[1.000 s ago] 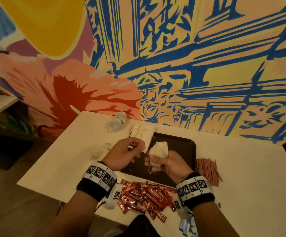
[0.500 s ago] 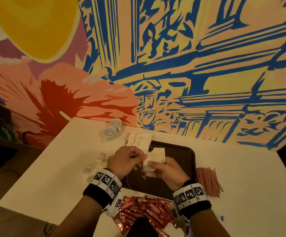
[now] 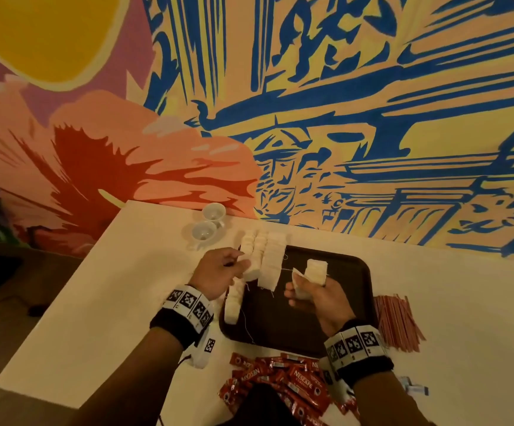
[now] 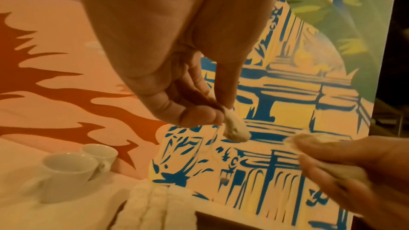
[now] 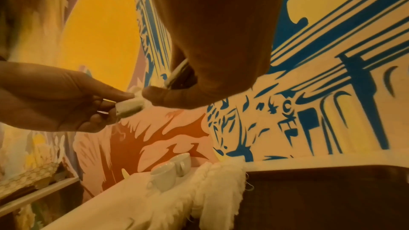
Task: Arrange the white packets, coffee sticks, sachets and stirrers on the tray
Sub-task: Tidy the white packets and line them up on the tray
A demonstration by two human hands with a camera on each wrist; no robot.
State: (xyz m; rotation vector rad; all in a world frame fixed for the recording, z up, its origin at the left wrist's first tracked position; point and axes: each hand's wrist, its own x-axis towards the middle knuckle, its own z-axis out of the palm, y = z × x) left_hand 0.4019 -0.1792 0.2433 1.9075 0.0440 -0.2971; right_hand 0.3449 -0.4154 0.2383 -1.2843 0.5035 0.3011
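Observation:
A dark brown tray [image 3: 335, 330] lies on the white table. Rows of white packets [image 3: 269, 259] cover its far left corner and left edge. My left hand [image 3: 243, 265] pinches one white packet [image 4: 234, 128] between thumb and forefinger, beside those rows. Over the tray's middle, my right hand [image 3: 298, 282] grips a small stack of white packets [image 3: 317, 270]. A thin thread runs between the two hands. Red coffee sticks [image 3: 283, 382] are heaped at the table's near edge. Reddish stirrers [image 3: 398, 324] lie right of the tray. Blue sachets [image 3: 415, 389] sit at the near right.
Two small white cups [image 3: 209, 224] stand at the back left of the table [image 3: 96, 302], close to the packet rows. A painted mural wall [image 3: 341, 118] rises right behind the table. The table's left edge drops to a dark floor.
My hands were together at the stack and have drawn apart. The left hand has moved left with a single packet, and the right keeps the stack.

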